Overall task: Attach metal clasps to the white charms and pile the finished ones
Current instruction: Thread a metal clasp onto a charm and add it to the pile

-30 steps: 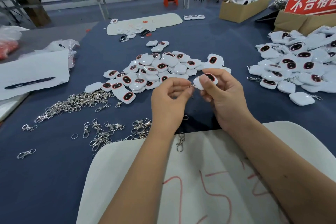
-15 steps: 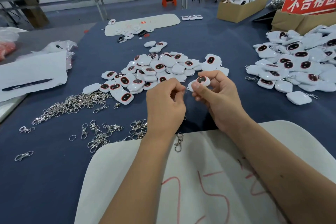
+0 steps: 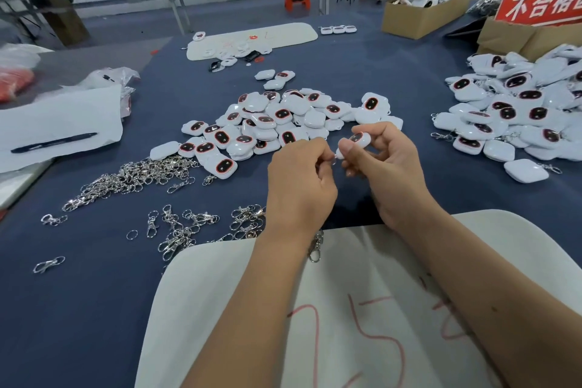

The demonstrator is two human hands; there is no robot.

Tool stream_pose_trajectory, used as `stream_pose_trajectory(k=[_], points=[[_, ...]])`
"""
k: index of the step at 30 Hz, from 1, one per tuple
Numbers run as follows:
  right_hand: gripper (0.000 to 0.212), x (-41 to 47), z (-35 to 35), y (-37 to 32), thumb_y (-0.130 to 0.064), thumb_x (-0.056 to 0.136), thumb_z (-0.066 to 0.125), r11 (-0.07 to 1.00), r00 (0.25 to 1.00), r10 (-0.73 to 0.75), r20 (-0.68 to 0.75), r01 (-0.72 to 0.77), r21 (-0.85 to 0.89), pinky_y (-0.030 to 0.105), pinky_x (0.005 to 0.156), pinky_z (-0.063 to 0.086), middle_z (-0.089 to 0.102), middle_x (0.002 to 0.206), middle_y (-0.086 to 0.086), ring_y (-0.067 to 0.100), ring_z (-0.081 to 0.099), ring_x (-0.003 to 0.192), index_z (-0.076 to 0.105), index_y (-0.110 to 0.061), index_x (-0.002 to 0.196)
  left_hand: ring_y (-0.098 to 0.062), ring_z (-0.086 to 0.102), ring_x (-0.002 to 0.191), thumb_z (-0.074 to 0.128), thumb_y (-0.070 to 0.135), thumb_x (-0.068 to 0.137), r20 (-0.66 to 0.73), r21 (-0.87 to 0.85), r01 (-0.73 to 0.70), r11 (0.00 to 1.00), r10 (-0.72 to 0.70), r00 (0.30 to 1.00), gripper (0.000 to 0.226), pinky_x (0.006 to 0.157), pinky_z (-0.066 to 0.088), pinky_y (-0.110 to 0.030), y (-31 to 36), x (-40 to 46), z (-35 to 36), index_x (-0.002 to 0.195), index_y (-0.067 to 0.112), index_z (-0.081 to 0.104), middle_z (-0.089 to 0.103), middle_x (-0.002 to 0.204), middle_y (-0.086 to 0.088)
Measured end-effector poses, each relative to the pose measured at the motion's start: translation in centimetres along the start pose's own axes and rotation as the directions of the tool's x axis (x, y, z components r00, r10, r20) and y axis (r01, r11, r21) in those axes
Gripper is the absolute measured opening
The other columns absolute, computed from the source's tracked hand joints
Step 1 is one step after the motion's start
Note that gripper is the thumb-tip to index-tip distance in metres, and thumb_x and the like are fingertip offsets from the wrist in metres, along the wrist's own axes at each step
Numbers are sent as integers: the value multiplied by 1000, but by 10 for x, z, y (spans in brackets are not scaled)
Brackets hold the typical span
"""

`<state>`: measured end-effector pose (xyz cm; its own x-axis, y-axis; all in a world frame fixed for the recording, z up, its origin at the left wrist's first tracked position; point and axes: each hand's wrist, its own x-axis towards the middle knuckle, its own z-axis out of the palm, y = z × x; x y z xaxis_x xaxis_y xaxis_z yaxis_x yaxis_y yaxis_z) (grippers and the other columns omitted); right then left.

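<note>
My right hand (image 3: 387,173) pinches a white charm (image 3: 357,140) with a dark red-rimmed oval, held above the blue table. My left hand (image 3: 299,183) pinches the ring of a metal clasp (image 3: 316,247), whose hook dangles below my wrist. The ring meets the charm's lower end between my fingertips. A heap of loose white charms (image 3: 277,123) lies just beyond my hands. Loose metal clasps (image 3: 132,178) are scattered to the left. A pile of charms with clasps on them (image 3: 516,116) sits at the right.
A white foam board (image 3: 330,309) with red marks lies under my forearms. Paper with a black pen (image 3: 53,142) lies at the left. Cardboard boxes (image 3: 422,11) and a red sign (image 3: 541,1) stand at the back right. A long white board (image 3: 252,38) lies farther back.
Both hands have dropped slightly toward me and moved closer together. The charm has tilted so that its dark oval faces more away.
</note>
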<state>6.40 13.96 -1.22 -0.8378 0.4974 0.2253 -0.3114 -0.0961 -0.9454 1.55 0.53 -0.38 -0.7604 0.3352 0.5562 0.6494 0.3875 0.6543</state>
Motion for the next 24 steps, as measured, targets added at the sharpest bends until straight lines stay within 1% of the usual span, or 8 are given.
stream_pose_trajectory(k=[4, 8, 10, 13, 15, 17, 19, 24], points=[[36, -2, -2, -9, -17, 81, 79, 990, 997, 36, 71, -45, 131, 20, 65, 53, 68, 92, 7, 14, 63, 66, 59, -11, 111, -17, 58, 65, 67, 0, 87, -80, -178, 59, 982, -74, 994, 15, 65, 50, -42, 3, -3, 3, 78, 12, 71, 66, 70, 3], [39, -2, 0, -9, -18, 81, 78, 993, 995, 51, 81, -60, 107, 21, 65, 53, 70, 90, 3, 14, 63, 68, 59, -10, 114, -22, 58, 75, 67, -2, 88, -35, -17, -70, 997, 70, 997, 13, 71, 48, -43, -1, -3, 0, 81, 9, 70, 66, 76, 0], [35, -1, 0, -7, -16, 86, 76, 989, 995, 74, 64, -81, 120, 20, 66, 54, 70, 88, 2, 13, 63, 67, 61, -9, 117, -20, 59, 80, 68, 0, 88, -40, 3, -98, 995, 98, 994, 12, 75, 49, -39, -1, -3, 0, 83, 10, 71, 67, 79, 2], [41, 1, -1, -8, -19, 85, 74, 960, 988, 123, 93, -142, 240, 17, 66, 54, 66, 83, -1, 10, 63, 68, 63, -8, 123, -10, 63, 86, 74, 8, 85, -110, -152, 4, 988, -21, 994, 13, 79, 49, -24, 1, -2, -1, 88, 20, 72, 69, 83, 11], [42, 2, -3, -9, -19, 85, 72, 941, 982, 148, 122, -177, 289, 15, 65, 53, 63, 78, -4, 9, 63, 68, 64, -8, 124, -10, 65, 89, 77, 11, 85, -111, -208, 44, 977, -68, 992, 14, 81, 50, -23, 1, -1, -2, 89, 24, 72, 70, 85, 11], [43, 3, -4, -8, -19, 85, 71, 926, 974, 168, 153, -209, 315, 15, 63, 51, 61, 73, -5, 9, 62, 68, 64, -8, 126, -10, 68, 89, 76, 7, 85, -104, -268, 61, 961, -92, 990, 14, 82, 53, -24, -1, 0, -2, 87, 20, 74, 72, 86, 10], [43, 3, -3, -9, -18, 84, 71, 917, 969, 180, 172, -228, 327, 15, 61, 50, 61, 72, -6, 10, 60, 68, 64, -7, 126, -9, 70, 85, 74, 1, 86, -96, -332, 78, 940, -116, 989, 13, 80, 53, -19, 0, 1, -2, 85, 15, 74, 73, 83, 8], [40, 1, -1, -9, -16, 82, 74, 929, 968, 181, 174, -226, 293, 17, 58, 50, 66, 83, 2, 12, 61, 66, 66, -10, 120, -9, 69, 77, 73, -1, 87, -115, -447, 162, 880, -236, 965, 10, 72, 49, -15, 6, 2, -1, 85, 8, 73, 74, 80, 0]])
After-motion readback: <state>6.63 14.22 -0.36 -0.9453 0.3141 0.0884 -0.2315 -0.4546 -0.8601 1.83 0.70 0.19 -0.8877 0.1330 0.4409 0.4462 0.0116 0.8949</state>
